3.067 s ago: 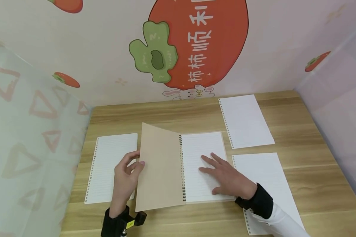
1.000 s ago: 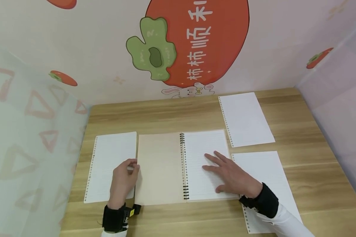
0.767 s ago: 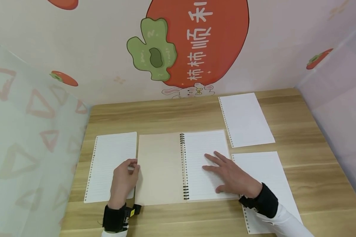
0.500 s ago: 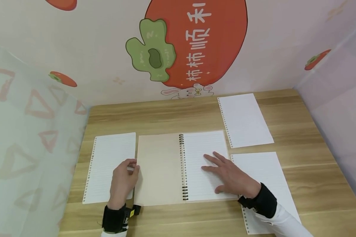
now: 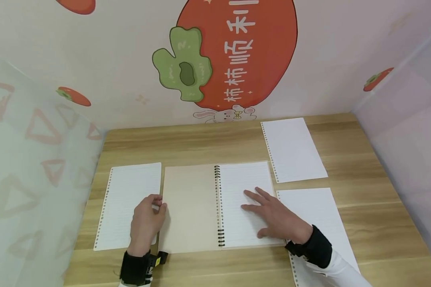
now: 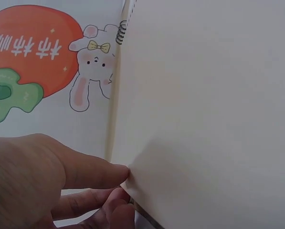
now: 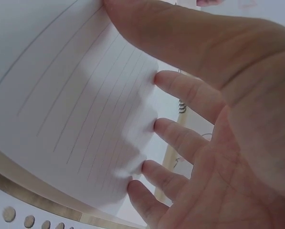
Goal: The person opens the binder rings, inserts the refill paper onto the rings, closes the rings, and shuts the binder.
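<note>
A spiral notebook lies opened out in the middle of the table in the head view. Its plain beige cover (image 5: 190,211) is on the left and a lined white page (image 5: 242,177) on the right, joined by dark binding rings (image 5: 217,172). My left hand (image 5: 145,223) pinches the cover's outer edge; in the left wrist view the thumb (image 6: 97,171) is on the cover's inner face, with curled fingers behind the edge. With fingers spread, my right hand (image 5: 278,217) rests on the lined page, its fingertips touching the paper in the right wrist view.
A loose punched sheet (image 5: 129,183) lies left of the notebook, partly under my left hand. Two more are on the right: a back sheet (image 5: 294,151) and a front sheet (image 5: 316,215) under my right forearm. Printed walls enclose the wooden table (image 5: 373,223).
About three seconds ago the cover stood tilted up in my left hand; it has since come down to the left. Both hands stay almost still over the last second, while the view shifts slightly.
</note>
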Demonstrator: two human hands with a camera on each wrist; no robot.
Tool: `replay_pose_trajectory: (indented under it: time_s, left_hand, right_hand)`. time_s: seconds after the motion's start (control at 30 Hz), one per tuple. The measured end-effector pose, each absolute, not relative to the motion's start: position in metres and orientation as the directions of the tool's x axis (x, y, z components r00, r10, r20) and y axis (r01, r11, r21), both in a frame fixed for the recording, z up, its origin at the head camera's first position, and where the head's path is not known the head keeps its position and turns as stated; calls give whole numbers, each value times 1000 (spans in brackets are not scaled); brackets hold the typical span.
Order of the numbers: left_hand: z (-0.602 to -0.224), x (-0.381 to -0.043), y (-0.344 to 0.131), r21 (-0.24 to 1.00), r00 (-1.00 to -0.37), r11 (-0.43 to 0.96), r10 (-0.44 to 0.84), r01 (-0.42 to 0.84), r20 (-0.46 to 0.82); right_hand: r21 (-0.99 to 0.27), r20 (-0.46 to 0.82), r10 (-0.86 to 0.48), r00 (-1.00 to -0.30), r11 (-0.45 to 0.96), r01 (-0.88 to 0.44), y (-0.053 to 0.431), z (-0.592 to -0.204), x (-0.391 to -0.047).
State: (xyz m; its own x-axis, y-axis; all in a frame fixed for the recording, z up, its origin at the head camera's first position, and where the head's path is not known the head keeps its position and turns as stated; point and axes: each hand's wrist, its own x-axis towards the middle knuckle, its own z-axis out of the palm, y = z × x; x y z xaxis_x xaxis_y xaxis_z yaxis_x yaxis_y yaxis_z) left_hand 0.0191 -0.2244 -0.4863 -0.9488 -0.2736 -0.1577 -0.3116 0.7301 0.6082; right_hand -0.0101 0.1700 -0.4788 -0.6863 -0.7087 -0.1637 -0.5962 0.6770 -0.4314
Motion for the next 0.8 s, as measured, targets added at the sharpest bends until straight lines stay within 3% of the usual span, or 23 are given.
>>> replay_pose_trajectory:
  time_s: [0.37, 0.8]
  left_hand:
    - [-481, 11, -224, 573, -965, 778, -243, -256, -101]
    - [-455, -27, -210, 561, -994, 821, -60, -104, -97]
  right_hand:
    - [-423, -131, -709, -693, 673, -608, 173, -475, -18]
    - [-462, -96, -677, -729, 679, -570, 166, -459, -67]
